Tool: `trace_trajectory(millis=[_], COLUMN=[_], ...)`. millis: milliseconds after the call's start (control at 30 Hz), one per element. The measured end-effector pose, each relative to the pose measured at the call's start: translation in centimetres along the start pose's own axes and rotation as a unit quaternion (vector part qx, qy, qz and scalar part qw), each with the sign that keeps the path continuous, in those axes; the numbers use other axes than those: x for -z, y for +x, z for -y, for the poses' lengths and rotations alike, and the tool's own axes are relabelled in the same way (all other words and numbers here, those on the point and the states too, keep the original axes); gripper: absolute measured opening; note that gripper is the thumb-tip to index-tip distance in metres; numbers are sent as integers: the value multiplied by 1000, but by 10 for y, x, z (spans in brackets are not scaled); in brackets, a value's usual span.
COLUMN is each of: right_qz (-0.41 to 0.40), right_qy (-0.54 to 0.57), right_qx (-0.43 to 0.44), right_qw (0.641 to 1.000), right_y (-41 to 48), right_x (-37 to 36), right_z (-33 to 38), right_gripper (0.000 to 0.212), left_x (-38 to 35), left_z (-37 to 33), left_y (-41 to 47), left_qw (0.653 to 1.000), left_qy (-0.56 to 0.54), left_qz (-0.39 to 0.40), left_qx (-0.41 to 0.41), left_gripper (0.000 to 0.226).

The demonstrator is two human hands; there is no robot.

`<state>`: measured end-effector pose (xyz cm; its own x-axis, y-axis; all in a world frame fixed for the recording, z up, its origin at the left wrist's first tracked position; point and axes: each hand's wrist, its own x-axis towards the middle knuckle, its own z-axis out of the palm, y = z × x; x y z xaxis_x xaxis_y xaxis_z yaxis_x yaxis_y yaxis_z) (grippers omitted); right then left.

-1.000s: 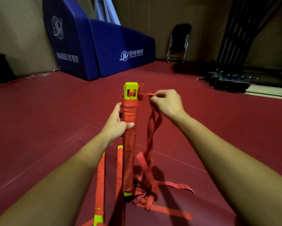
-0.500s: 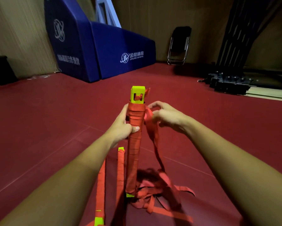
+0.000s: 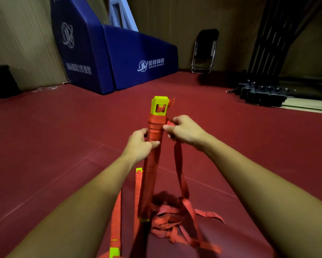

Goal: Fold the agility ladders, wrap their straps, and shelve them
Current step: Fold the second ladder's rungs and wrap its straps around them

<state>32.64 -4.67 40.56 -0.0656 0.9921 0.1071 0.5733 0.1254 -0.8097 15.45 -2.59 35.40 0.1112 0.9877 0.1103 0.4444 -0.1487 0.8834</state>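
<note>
**Ladder folded, strap partly wrapped, nothing on a shelf yet.**

You hold the folded ladder bundle (image 3: pixel 152 155) standing up right in front of you, a bit tilted, and its bottom seems to rest on the red floor (image 3: pixel 63 136). Your left hand (image 3: pixel 139 146) has its fingers curled round the bundle near the top, thumb across the front. Your right hand (image 3: pixel 186 131) pinches the red strap (image 3: pixel 180 174) just beside the bundle. The bundle looks like a long thin stick covered in red wraps, with a yellow end (image 3: pixel 159 106) poking out on top. I think lots of wrapping is left, because a messy pile of loose strap (image 3: pixel 173 218) lies by the bottom. More ladder pieces (image 3: pixel 117 211) lie beside it. No shelf shows.
</note>
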Motion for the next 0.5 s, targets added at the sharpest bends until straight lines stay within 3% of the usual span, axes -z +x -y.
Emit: trace_trajectory(millis=[133, 233, 300, 400, 500], right_qz=[-82, -162, -177, -155, -134], right_qy=[-76, -97, -70, -32, -3], right_qx=[1, -6, 10, 38, 69], right_qw=[994, 982, 982, 987, 989], right_y=[-2, -4, -3, -4, 1], right_x=[-12, -24, -24, -15, -8], right_z=[6, 8, 11, 14, 10], right_gripper=[52, 61, 52, 51, 51], left_x=[-4, -10, -9, -3, -4], left_z=[-9, -15, -16, -12, -3], left_y=[-6, -13, -14, -13, -13], left_qw=[984, 967, 974, 993, 990], left_qy=[151, 227, 202, 88, 24], left_qz=[-48, -81, -62, 64, 138], left_qx=[-77, -77, -82, -51, 1], left_gripper=[37, 45, 49, 63, 54])
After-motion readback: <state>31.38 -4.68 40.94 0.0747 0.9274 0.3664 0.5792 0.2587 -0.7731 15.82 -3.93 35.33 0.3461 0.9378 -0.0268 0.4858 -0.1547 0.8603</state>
